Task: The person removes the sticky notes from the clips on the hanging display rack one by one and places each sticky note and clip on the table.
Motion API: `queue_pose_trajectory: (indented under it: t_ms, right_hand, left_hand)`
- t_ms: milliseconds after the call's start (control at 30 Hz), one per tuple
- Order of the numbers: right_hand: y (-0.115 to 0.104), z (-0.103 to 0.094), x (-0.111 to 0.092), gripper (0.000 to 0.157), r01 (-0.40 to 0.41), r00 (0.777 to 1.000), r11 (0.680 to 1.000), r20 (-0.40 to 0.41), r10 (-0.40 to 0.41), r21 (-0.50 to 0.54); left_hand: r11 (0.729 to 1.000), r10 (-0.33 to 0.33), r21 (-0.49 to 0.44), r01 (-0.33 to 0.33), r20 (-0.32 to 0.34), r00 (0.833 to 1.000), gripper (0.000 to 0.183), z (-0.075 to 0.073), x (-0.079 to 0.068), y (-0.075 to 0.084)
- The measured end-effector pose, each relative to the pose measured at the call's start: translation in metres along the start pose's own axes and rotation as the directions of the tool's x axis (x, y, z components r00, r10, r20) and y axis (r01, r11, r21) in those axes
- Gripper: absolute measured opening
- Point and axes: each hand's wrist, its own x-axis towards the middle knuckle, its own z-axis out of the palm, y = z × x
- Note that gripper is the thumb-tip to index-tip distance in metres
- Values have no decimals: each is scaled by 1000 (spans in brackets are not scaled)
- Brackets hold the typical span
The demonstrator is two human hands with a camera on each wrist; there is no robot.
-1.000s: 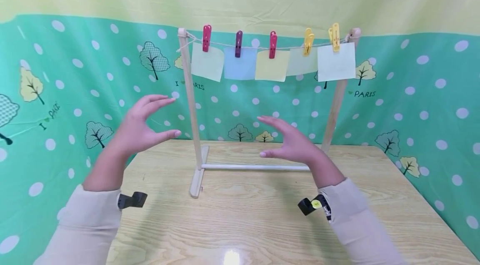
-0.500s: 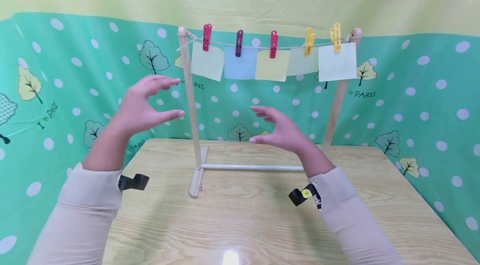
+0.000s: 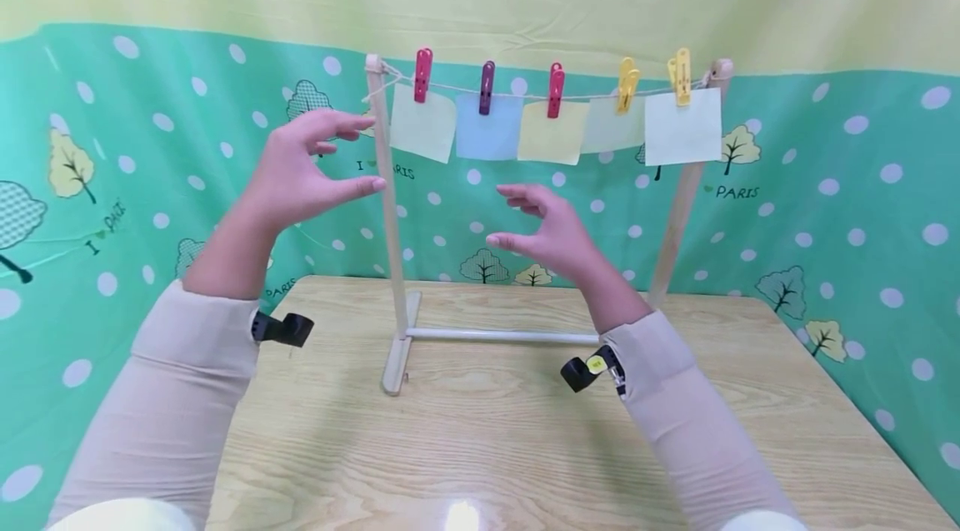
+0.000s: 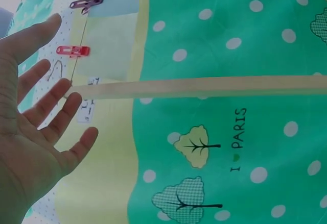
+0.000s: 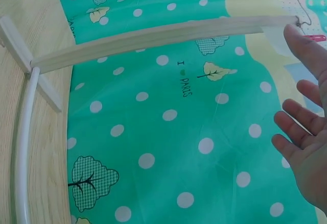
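Observation:
My left hand (image 3: 303, 168) is raised near the left wooden post (image 3: 388, 206), thumb and fingers spread apart with nothing between them. In the head view its fingertips overlap the post. My right hand (image 3: 551, 231) hovers below the hanging papers, thumb apart from the loosely bent fingers, holding nothing. A string (image 3: 450, 89) runs between the two posts. From it hang a pale green sheet (image 3: 422, 127) under a red clothespin (image 3: 423, 74), a blue sheet (image 3: 489, 131) under a purple clothespin (image 3: 487, 87), a yellow sheet (image 3: 552, 139) under another red clothespin (image 3: 556, 89), and two pale sheets under yellow clothespins (image 3: 682, 77).
The stand's right post (image 3: 678, 231) and white crossbar (image 3: 502, 335) are on a wooden table (image 3: 465, 431). A foot (image 3: 396, 364) sits under the left post. Behind hangs a green and yellow curtain (image 3: 480, 214) with dots and trees.
Both hands have risen toward the string; the right one has also shifted left and the left one slightly right. The papers and clothespins hang as before, with the view shifted a little.

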Motion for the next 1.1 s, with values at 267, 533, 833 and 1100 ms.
queue_pose_trajectory:
  t_ms: [267,533,833,1100]
  right_hand:
    - [-12,4,18,60,7,998,998,-59,-3,65]
    - [-18,8,33,46,40,997,979,-72,-26,202]
    - [-26,12,47,45,37,991,965,-133,-2,259]
    - [-31,22,53,38,66,970,952,-243,9,298]
  left_hand:
    - [997,-57,-45,58,15,998,57,-5,20,14]
    - [983,-148,-108,149,16,989,54,-14,41,26]
    - [944,-241,-218,246,49,969,54,-21,62,39]
    - [929,-297,-202,310,92,950,58,-20,79,47]
